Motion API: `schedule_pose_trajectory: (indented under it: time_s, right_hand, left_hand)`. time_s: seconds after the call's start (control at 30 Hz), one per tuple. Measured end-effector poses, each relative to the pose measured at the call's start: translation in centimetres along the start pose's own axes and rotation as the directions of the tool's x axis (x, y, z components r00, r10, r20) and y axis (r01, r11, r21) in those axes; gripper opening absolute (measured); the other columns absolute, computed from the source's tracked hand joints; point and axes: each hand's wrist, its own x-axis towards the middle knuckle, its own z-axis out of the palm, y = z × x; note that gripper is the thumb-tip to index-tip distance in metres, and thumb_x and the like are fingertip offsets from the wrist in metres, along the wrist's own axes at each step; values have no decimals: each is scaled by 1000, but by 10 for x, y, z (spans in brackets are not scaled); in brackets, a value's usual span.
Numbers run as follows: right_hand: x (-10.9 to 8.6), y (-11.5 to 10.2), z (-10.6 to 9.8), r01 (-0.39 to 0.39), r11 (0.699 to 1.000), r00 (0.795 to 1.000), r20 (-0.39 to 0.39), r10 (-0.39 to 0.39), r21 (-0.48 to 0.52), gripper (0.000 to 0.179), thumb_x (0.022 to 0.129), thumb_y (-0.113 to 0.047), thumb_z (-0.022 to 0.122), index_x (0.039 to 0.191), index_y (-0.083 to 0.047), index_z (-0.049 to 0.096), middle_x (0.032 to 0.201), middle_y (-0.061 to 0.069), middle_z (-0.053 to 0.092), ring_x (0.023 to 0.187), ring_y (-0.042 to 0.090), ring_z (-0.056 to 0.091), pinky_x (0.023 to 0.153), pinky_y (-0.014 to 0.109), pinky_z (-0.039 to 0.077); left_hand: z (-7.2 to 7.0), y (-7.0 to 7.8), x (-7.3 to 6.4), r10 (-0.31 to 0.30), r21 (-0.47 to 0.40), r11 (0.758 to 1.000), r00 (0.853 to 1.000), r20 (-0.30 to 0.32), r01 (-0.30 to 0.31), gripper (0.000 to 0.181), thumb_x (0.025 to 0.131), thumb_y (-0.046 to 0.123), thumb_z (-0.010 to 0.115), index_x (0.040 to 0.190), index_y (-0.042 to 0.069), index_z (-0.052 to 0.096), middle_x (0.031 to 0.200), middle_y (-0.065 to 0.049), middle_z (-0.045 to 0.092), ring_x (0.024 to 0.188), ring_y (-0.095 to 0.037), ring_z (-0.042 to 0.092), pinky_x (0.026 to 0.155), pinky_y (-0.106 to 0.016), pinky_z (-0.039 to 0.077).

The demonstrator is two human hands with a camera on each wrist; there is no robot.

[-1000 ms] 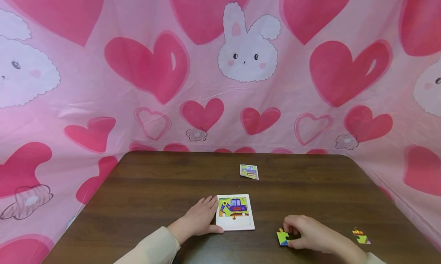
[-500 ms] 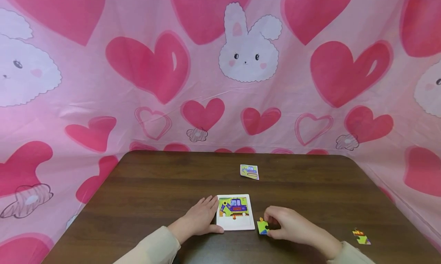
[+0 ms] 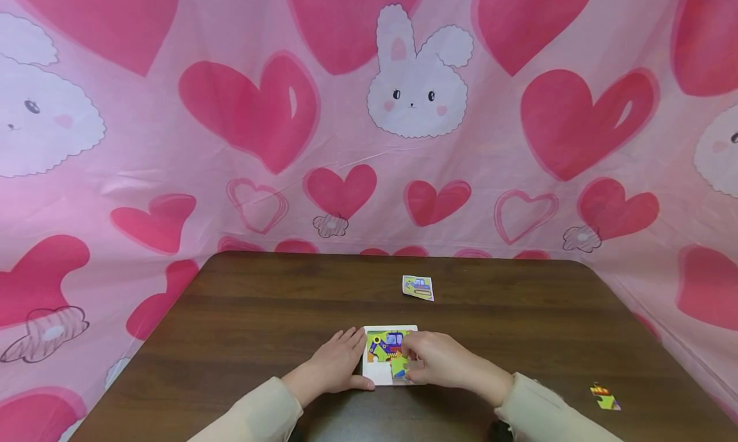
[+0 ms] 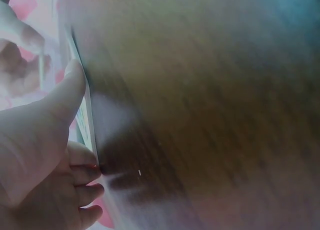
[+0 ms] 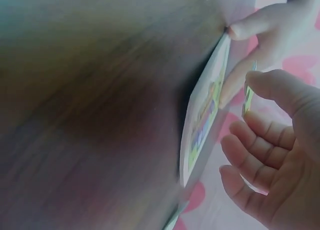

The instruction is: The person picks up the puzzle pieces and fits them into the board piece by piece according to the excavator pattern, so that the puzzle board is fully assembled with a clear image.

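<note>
A white puzzle tray [image 3: 377,373] lies on the table, its upper part filled with pieces picturing a purple digger. My left hand [image 3: 337,366] rests along its left edge with fingers extended and the thumb at the lower left corner. Between thumb and forefinger, my right hand [image 3: 446,363] pinches a green puzzle piece [image 3: 399,367] over the tray's lower right part. From the right wrist view, this piece stands on edge, apart from the tray surface. The right hand hides the tray's right side in the head view.
Another puzzle piece [image 3: 605,396], orange and green, lies at the right of the brown wooden table [image 3: 277,314]. Beyond the tray is a small picture card [image 3: 418,287] of a digger. A pink curtain [image 3: 346,147] with hearts and rabbits surrounds the table's far sides.
My right hand has carried the green puzzle piece leftward from the table's right side to over the tray. The left hand and the tray have stayed in place.
</note>
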Motion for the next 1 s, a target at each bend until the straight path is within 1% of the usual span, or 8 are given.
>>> schedule_pose_trajectory:
  time_s: [0.2,0.4,0.63,0.8,1.0]
  right_hand:
    - [18,-4,14,13,999,1000,17,-13,-36,23,68,-21,74,72,-15,53,61,-14,38,54,3,36,46,18,29]
    - [29,-11,21,19,996,999,53,-14,-86,23,67,-21,73,68,-16,51,61,-13,36,56,4,36,46,19,29]
    - [35,-15,24,26,995,998,53,-21,-92,23,67,-21,73,64,-16,50,58,-12,36,53,5,36,43,20,26]
    - [37,-15,26,13,994,998,55,-7,-105,24,67,-23,74,66,-17,50,60,-13,37,54,4,37,44,20,28]
    - [38,-15,27,19,996,999,48,-15,-91,24,68,-22,74,68,-17,51,60,-13,38,55,4,38,44,20,29]
  left_hand:
    - [-1,0,-1,14,7,1000,1000,-14,-14,87,78,61,57,135,-3,43,140,-17,38,128,-30,35,103,-41,29]
    - [-2,0,-1,16,3,1000,1000,-14,-16,87,78,61,57,135,-3,42,140,-18,39,128,-29,35,103,-40,29]
    - [1,-1,0,9,-1,1000,1000,-7,-9,87,78,61,57,136,-2,41,141,-17,38,129,-29,34,104,-40,28]
    - [2,-1,2,3,-1,1000,1000,2,-3,88,78,62,56,137,-1,40,141,-16,37,129,-28,34,104,-40,28]
    - [1,-2,1,6,-5,1000,1000,-5,-6,87,78,61,58,135,-3,42,140,-18,38,129,-29,34,103,-41,28]
